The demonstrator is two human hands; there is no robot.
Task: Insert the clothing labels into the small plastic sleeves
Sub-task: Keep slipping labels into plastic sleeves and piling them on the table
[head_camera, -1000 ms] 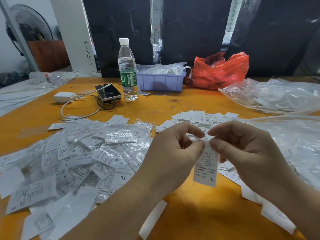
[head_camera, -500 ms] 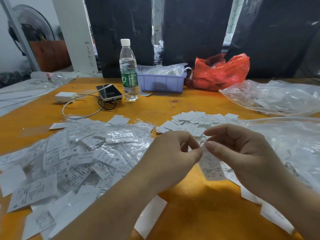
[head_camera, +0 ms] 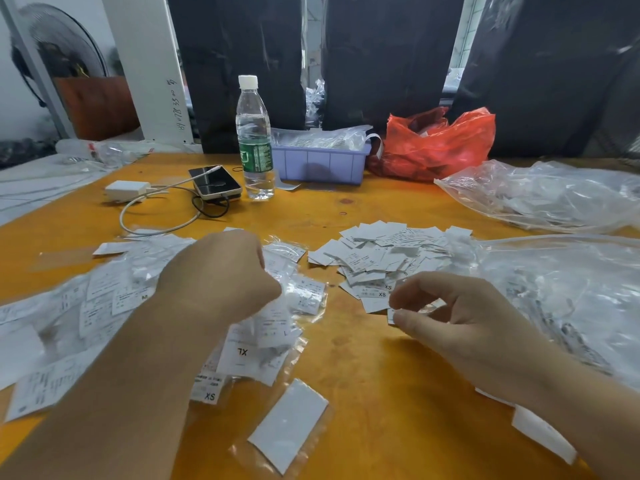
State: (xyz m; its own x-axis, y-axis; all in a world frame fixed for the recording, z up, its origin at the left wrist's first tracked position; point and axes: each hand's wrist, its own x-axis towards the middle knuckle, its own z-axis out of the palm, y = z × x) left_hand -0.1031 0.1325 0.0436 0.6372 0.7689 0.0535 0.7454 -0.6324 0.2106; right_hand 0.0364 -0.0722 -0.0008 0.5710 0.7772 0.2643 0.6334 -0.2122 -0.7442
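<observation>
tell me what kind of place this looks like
Probably a garment packing workshop, at a hand-work bench. The orange table holds a heap of loose size labels, a pile of labels already in clear sleeves, and black plastic-covered bundles stand behind it.

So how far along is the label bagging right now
Done: a big heap of white labels in clear plastic sleeves lies at the left, with the left hand over it. In hand: the right hand pinches a small clear sleeve. Left: the loose pile of bare white labels mid-table.
</observation>
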